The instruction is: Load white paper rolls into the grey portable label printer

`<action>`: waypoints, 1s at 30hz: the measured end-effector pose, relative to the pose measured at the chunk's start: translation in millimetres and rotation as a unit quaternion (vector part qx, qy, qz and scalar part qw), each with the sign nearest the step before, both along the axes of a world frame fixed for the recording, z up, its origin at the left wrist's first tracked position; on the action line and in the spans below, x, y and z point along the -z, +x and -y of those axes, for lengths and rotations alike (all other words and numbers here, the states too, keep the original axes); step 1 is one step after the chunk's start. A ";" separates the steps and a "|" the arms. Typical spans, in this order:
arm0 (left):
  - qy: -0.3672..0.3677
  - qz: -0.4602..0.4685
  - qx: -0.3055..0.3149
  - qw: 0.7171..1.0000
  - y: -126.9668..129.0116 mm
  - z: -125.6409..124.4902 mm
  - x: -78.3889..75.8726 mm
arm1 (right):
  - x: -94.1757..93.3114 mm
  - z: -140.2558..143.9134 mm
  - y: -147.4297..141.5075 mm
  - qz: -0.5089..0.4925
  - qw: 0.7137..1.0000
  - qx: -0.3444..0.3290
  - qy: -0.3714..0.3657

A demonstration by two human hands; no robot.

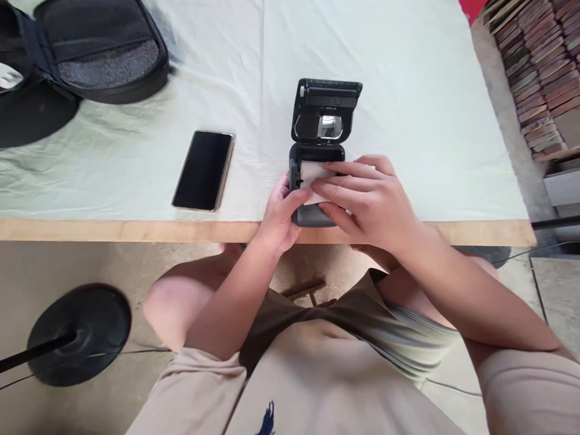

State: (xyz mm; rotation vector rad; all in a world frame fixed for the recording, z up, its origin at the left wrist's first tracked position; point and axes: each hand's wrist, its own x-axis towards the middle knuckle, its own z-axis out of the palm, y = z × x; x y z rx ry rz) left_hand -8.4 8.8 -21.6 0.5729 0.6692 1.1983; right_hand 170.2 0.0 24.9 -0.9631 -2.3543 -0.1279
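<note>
The left hand (281, 214) is curled tight on an open black box (317, 216) near the frame's middle. The right hand (376, 196), a bit bent, touches white paper (312, 173) inside; whether it grips can't be told.

At 1 table (113, 230): 1 left hand (281, 212), 1 right hand (377, 196), 1 machine (317, 151), 1 paper piece (312, 171), 1 phone (203, 171), 1 bag (102, 45), 2 stand bases (97, 320).

Black device (316, 216), lid (327, 99) raised, seemingly white paper (312, 171) inside.
</note>
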 end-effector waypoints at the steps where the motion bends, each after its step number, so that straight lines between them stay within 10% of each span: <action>1: 0.003 -0.009 0.002 1.000 -0.8 -0.1 1.9 | -2.6 0.6 3.0 -0.015 1.000 -0.012 0.003; 13: -0.015 -0.048 -0.004 0.999 0.1 0.3 0.4 | -12.4 -64.3 19.1 -0.333 0.914 0.107 -0.206; 30: -0.040 0.052 0.001 0.998 3.6 4.0 -10.8 | -24.5 -58.5 5.4 -0.057 0.948 0.003 -0.314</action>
